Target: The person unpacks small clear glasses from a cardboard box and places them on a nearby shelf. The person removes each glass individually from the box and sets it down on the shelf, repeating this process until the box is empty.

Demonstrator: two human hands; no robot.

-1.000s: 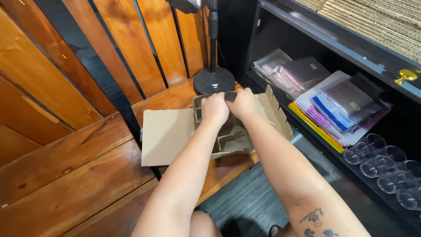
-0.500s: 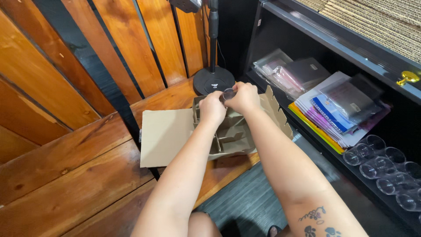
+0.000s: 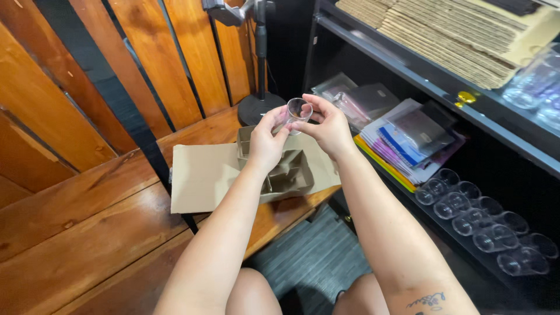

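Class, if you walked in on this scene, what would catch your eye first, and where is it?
First, the small clear glass held up in the middle by the left hand and right hand. Below them an open cardboard box with dividers sits on the wooden bench. At lower right, rows of clear glasses line a dark shelf.

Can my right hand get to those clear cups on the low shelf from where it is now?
Probably not freely: the right hand shares a small glass with the left hand. Nothing blocks the way to the cups.

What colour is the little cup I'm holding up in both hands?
The small cup is clear and colourless, see-through plastic or glass; the head view shows it best.
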